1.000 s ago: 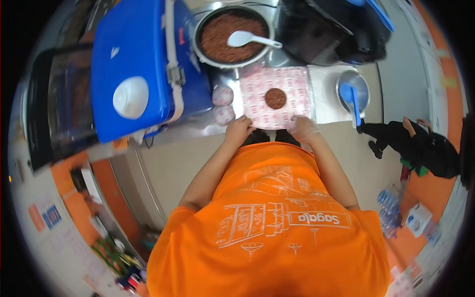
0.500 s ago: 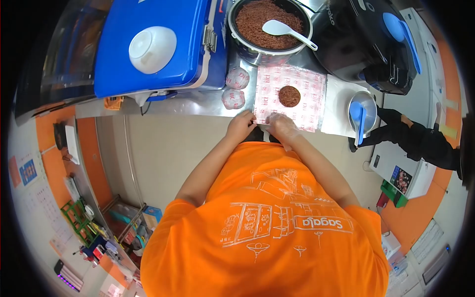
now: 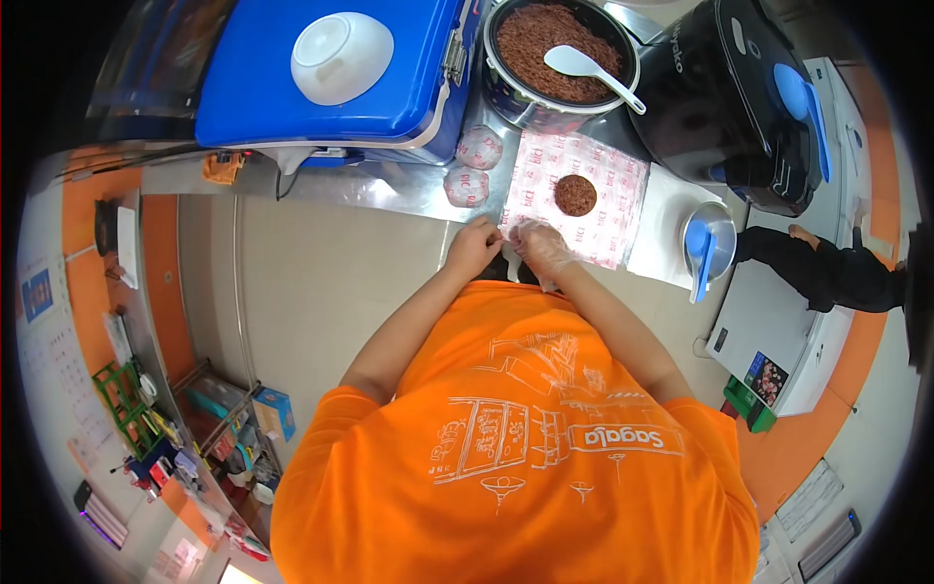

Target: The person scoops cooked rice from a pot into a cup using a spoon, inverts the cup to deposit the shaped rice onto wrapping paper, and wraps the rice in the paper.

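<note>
A sheet of printed wrapping paper [image 3: 608, 229] lies on the counter, with a round, flat patty of brown rice [image 3: 576, 196] on it. My bare left hand [image 3: 474, 247] is at the sheet's near left corner, its fingers pinched together. Beside it, my right hand [image 3: 541, 247], in a clear plastic glove, has its fingers bent at the sheet's near edge. The fingertips of both hands almost meet; whatever they pinch is too small to make out. Left of the sheet sit two round wrapped parcels, one [image 3: 480, 147] behind the other [image 3: 466, 186].
A pot of brown rice [image 3: 520, 107] with a white rice paddle [image 3: 584, 70] stands behind the sheet. A blue cooler box [image 3: 253, 88] carries a white bowl [image 3: 336, 63]. At right are a black appliance [image 3: 720, 107] and a metal bowl [image 3: 722, 243] with blue utensils. Another person [image 3: 827, 268] stands far right.
My right hand has shifted slightly left, closer to my left hand. The view has tilted a little; the sheet, patty and parcels keep their places on the counter.
</note>
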Action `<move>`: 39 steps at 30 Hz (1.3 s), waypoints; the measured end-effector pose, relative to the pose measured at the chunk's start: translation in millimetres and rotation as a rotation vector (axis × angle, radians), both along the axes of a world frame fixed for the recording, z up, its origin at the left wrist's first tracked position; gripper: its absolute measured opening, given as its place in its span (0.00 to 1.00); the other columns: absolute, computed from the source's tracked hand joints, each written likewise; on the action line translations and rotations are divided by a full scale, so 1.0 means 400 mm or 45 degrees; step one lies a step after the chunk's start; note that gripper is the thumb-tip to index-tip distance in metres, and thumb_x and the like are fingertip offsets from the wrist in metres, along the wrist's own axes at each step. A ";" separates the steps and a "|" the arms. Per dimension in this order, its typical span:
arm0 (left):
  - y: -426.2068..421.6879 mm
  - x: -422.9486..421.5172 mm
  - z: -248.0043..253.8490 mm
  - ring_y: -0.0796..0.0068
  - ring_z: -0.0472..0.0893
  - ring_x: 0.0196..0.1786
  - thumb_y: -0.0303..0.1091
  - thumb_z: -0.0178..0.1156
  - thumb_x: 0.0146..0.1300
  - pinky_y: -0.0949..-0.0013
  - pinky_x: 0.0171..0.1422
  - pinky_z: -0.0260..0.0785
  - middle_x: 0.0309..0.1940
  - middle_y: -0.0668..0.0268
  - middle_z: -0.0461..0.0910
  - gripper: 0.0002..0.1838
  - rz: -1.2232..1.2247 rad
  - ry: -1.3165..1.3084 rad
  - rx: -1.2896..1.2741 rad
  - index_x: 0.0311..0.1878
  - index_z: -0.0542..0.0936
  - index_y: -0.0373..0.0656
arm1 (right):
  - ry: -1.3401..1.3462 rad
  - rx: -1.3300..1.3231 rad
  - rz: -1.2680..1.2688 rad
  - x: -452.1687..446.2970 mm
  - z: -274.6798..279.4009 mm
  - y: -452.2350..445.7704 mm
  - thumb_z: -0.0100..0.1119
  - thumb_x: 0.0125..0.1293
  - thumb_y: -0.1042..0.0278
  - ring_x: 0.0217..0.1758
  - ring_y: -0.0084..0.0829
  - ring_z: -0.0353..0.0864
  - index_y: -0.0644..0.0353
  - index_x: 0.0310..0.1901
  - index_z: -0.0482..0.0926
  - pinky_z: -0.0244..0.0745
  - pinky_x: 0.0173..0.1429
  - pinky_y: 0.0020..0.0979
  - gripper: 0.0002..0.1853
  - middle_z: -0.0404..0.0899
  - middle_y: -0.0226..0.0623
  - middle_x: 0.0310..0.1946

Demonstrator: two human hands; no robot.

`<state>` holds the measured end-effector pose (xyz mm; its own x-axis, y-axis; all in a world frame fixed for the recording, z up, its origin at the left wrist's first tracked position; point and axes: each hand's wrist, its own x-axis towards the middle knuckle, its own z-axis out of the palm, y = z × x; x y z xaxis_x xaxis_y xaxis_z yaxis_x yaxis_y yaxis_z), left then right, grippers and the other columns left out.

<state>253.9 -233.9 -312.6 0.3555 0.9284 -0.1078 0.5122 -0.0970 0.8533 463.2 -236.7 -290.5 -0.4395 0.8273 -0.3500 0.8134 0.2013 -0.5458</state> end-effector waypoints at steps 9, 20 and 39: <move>-0.008 0.012 -0.082 0.73 0.89 0.31 0.29 0.78 0.59 0.72 0.36 0.82 0.30 0.56 0.88 0.13 0.583 -0.457 -0.912 0.38 0.83 0.34 | 0.004 -0.008 -0.128 -0.022 -0.017 0.005 0.58 0.70 0.62 0.49 0.51 0.86 0.58 0.42 0.86 0.80 0.56 0.48 0.11 0.85 0.50 0.43; -0.014 0.036 -0.130 0.75 0.85 0.29 0.21 0.74 0.57 0.73 0.33 0.78 0.28 0.62 0.86 0.10 0.662 -0.486 -0.812 0.35 0.80 0.37 | 0.054 0.085 -0.146 -0.029 -0.022 0.001 0.59 0.69 0.63 0.49 0.51 0.86 0.58 0.42 0.88 0.81 0.54 0.47 0.11 0.85 0.50 0.43; -0.028 0.024 -0.139 0.70 0.88 0.41 0.16 0.70 0.62 0.69 0.47 0.84 0.41 0.56 0.88 0.11 0.589 -0.846 -0.932 0.41 0.77 0.38 | 0.183 0.077 -0.305 -0.025 -0.039 0.004 0.71 0.64 0.61 0.46 0.51 0.88 0.60 0.39 0.92 0.81 0.53 0.47 0.10 0.87 0.52 0.40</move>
